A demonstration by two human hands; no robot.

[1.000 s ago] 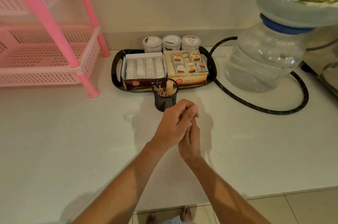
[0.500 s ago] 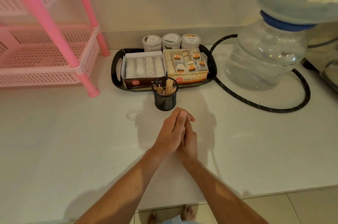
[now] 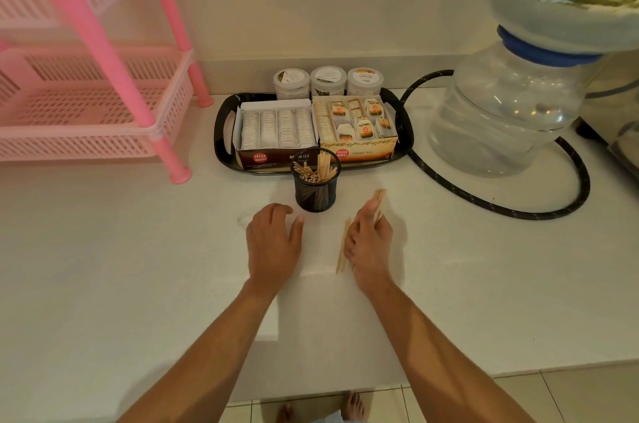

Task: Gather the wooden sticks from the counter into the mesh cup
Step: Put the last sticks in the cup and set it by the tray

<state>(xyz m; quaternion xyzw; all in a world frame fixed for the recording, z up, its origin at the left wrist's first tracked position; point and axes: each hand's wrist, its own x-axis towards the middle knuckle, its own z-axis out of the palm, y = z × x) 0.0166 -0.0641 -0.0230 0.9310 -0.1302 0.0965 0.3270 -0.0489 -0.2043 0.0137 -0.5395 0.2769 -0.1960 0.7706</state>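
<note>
A black mesh cup (image 3: 316, 188) stands on the white counter (image 3: 121, 249) in front of the tray, with several wooden sticks (image 3: 320, 168) upright inside it. My right hand (image 3: 368, 244) is right of the cup and holds a bundle of wooden sticks (image 3: 378, 199); their ends poke out past my fingers. More stick ends (image 3: 342, 249) show at the left of that hand, low over the counter. My left hand (image 3: 273, 242) is flat over the counter just left of the cup, fingers apart, holding nothing.
A black tray (image 3: 224, 132) with two open tea boxes and three white jars sits behind the cup. A pink plastic rack (image 3: 103, 111) stands at left. A large water bottle (image 3: 508, 111) and a black hose (image 3: 570, 194) are at right. The counter edge runs near my feet.
My two hands were pressed together in front of the cup. They have parted: the left moved left and opened, the right moved right with the sticks.
</note>
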